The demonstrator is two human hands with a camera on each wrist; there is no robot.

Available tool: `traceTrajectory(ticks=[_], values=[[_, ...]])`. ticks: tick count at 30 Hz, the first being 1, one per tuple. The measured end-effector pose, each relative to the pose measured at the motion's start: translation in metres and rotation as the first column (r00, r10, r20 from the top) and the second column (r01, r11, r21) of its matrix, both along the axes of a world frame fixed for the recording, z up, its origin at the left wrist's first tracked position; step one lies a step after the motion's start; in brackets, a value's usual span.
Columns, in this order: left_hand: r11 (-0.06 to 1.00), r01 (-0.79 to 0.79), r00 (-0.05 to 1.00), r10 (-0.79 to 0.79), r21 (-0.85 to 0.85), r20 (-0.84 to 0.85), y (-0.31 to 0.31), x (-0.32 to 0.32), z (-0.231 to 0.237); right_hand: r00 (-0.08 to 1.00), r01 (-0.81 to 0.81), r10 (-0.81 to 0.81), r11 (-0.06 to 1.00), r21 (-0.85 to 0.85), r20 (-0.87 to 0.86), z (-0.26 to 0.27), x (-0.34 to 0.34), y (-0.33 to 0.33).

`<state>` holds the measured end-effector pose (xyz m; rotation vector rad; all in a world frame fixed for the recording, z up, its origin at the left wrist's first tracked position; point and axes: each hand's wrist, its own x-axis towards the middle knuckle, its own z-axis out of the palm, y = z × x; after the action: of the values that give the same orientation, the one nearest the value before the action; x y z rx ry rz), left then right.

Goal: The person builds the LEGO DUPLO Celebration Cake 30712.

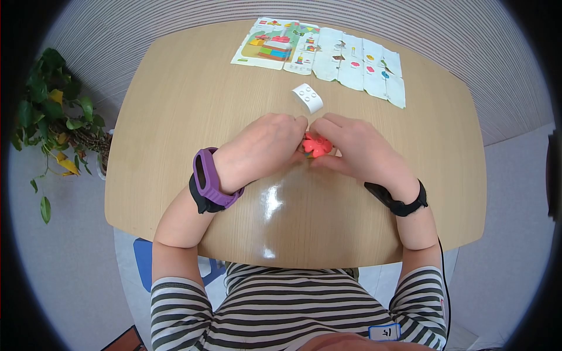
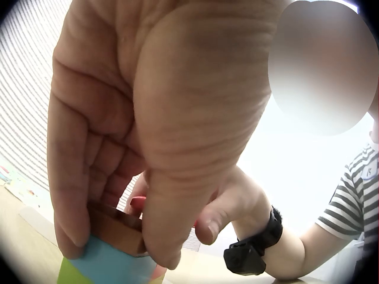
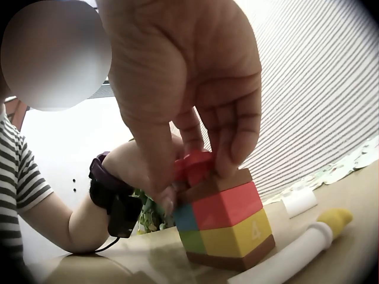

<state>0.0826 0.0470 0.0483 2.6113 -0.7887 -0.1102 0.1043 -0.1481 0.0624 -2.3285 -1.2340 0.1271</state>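
Note:
A stack of toy building blocks (image 3: 228, 228) stands on the table, largely covered by the hands in the head view. It has a brown bottom layer, green and yellow blocks marked 4, blue and red blocks, and a brown top block (image 2: 115, 229). At the top is a red flower-shaped piece (image 1: 317, 145), pinched between the thumb and fingers of my right hand (image 1: 360, 146). My left hand (image 1: 266, 146) grips the upper part of the stack, thumb on one side and fingers on the other.
A white curved brick (image 1: 308, 98) with studs lies beyond the hands. A white candle-shaped piece (image 3: 290, 254) with a yellow tip lies beside the stack. Creased instruction sheets (image 1: 345, 61) spread along the far edge. A potted plant (image 1: 64, 111) stands left of the table.

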Motion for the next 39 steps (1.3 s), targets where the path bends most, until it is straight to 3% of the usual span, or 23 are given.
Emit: traceTrajectory(ticks=[9, 12, 15, 18, 21, 27, 33, 39], values=[[1.0, -0.007, 0.998, 0.005, -0.025, -0.067, 0.002, -0.001, 0.005, 0.996, -0.004, 0.005, 1.0, 0.015, -0.093, 0.01, 0.007, -0.011], [0.999, 0.002, 0.999, -0.004, -0.044, -0.042, 0.002, 0.0, 0.002, 0.996, -0.065, 0.063, 0.997, 0.033, 0.07, 0.001, 0.006, -0.006], [0.999, 0.004, 0.999, -0.006, -0.05, -0.039, 0.001, 0.0, 0.001, 0.997, -0.059, 0.06, 0.998, -0.008, 0.052, 0.002, 0.005, -0.003], [0.999, 0.007, 0.999, -0.009, -0.047, -0.038, 0.0, -0.001, 0.002, 0.999, -0.038, 0.038, 0.999, -0.017, 0.019, 0.006, 0.004, -0.003], [0.999, 0.006, 0.999, -0.008, -0.038, -0.049, 0.0, -0.001, 0.005, 0.989, 0.028, -0.011, 0.993, 0.112, -0.149, 0.008, 0.009, -0.009], [0.999, -0.009, 0.997, 0.006, -0.04, -0.078, 0.0, 0.001, 0.005, 1.0, 0.002, -0.003, 0.994, 0.114, 0.007, 0.002, 0.01, -0.004], [0.999, -0.013, 0.998, 0.011, -0.039, -0.059, 0.001, 0.002, 0.004, 0.998, -0.055, 0.052, 0.992, 0.117, 0.025, -0.004, 0.005, 0.002], [0.998, -0.001, 0.999, -0.002, -0.066, -0.046, -0.001, 0.003, -0.001, 0.998, 0.019, -0.021, 1.0, 0.023, 0.063, 0.0, 0.002, 0.001]])
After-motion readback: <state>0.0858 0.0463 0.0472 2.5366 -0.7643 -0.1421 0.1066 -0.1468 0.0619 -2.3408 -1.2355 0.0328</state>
